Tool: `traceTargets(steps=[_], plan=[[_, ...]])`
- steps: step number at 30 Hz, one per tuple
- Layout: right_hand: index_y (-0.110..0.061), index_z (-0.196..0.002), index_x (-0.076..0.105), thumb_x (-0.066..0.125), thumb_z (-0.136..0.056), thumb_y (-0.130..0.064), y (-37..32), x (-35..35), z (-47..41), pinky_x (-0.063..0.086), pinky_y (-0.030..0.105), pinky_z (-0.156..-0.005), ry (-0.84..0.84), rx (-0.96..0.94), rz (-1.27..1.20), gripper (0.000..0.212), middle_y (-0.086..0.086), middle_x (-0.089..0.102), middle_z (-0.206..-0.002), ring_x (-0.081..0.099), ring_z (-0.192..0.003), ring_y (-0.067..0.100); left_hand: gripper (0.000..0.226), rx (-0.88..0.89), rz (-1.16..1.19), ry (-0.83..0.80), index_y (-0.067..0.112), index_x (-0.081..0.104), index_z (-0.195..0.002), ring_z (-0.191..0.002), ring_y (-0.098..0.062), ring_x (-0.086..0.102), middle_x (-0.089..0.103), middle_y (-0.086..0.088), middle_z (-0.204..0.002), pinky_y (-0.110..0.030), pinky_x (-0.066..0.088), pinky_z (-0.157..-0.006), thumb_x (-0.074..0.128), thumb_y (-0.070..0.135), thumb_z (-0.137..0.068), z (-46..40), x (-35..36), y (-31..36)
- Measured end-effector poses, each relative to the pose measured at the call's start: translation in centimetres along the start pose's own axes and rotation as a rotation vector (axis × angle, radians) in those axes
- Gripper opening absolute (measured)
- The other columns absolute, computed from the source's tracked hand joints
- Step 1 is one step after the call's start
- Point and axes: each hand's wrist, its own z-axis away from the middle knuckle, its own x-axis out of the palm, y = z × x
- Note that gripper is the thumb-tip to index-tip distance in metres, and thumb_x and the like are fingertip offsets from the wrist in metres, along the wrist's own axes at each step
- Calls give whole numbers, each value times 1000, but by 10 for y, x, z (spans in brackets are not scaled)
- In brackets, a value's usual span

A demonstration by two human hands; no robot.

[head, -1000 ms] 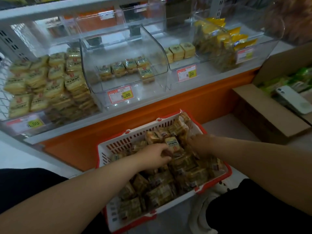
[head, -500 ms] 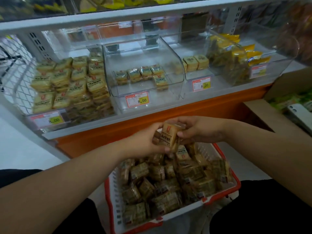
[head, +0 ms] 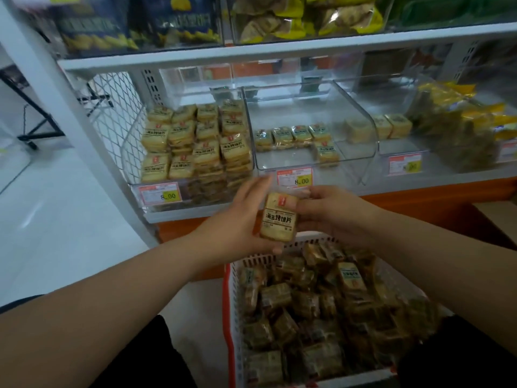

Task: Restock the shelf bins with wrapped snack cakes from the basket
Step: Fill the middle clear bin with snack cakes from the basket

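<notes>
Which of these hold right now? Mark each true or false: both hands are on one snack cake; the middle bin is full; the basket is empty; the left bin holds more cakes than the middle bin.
1. Both hands are on one snack cake: true. The left hand and right hand hold a snack cake between them.
2. The middle bin is full: false. The middle bin holds only a few cakes along its floor.
3. The basket is empty: false. The basket is piled with wrapped cakes.
4. The left bin holds more than the middle bin: true. The left bin is stacked high.
</notes>
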Motion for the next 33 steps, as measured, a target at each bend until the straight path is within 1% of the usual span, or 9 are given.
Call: traceTargets(steps=[2, 5, 10, 14, 16, 21, 25, 27, 33], plan=[[3, -118, 59, 61, -94, -11, -10, 15, -11, 60, 38, -78, -12, -22, -24, 29, 21, 70, -111, 71, -97, 30, 124, 83, -179, 87, 45, -9, -152, -136, -7, 26, -8, 36, -149, -27, 34, -100, 79, 60, -66, 9, -16, -3], [3, -114, 61, 65, -91, -12, -17, 38, -27, 59, 29, -69, 28, -94, -3, 28, 15, 72, -103, 72, -88, 22, 111, 130, -369, 195, 34, 11, -156, -140, -13, 25, 13, 17, -155, -33, 33, -108, 82, 45, -72, 19, -35, -10], [-9, -111, 59, 67, -89, -12, -21, 54, -46, 58, 27, -70, 39, -93, -54, 24, 7, 74, -101, 73, -89, 17, 97, -32, -358, 194, 28, 25, -153, -133, -11, 35, 32, 6, -150, -34, 36, -109, 79, 45, -74, 24, -65, -23], [-18, -113, 57, 68, -89, -24, -27, 50, -50, 59, 25, -73, 64, -102, 62, 27, 2, 73, -104, 73, -90, 12, 88, -232, -171, 315, 29, 35, -144, -95, 1, 53, 51, 18, -117, -8, 42, -71, 85, 37, -72, 17, -113, -50], [-17, -113, 59, 67, -91, -25, -29, 47, -52, 59, 27, -74, 93, -102, 67, 24, 3, 73, -102, 73, -89, 13, 82, -314, -157, 364, 27, 37, -140, -81, 5, 53, 52, 19, -105, -9, 39, -58, 85, 35, -74, 11, -136, -70], [-16, -111, 61, 65, -93, -21, -29, 40, -56, 58, 33, -81, 95, -102, 82, 18, 4, 75, -98, 73, -91, 17, 78, -437, -195, 270, 17, 39, -145, -88, -8, 55, 52, 2, -129, -13, 39, -66, 81, 28, -81, -3, -151, -105], [-26, -98, 62, 66, -93, -22, -27, 30, -61, 56, 29, -77, 204, -263, 345, 7, 0, 72, -94, 70, -85, 12, 61, -395, -211, 165, 20, 49, -144, -121, -21, 55, 52, -5, -142, -34, 44, -102, 72, 24, -89, -12, -145, -109], [-32, -92, 59, 64, -93, -24, -25, 22, -65, 52, 26, -77, 338, -375, 505, 10, -7, 67, -95, 64, -87, 8, 61, -382, -219, 167, 20, 47, -146, -119, -17, 53, 50, -4, -143, -29, 42, -101, 71, 22, -90, -12, -144, -105], [-24, -136, 48, 54, -92, -50, -7, -5, -80, 30, 45, -111, 397, -307, 1459, 51, 2, 55, -135, 48, -127, 23, 59, -373, -166, 170, 19, 44, -148, -138, -22, 40, 38, -2, -154, -22, 29, -105, 67, 19, -94, -12, -134, -96]])
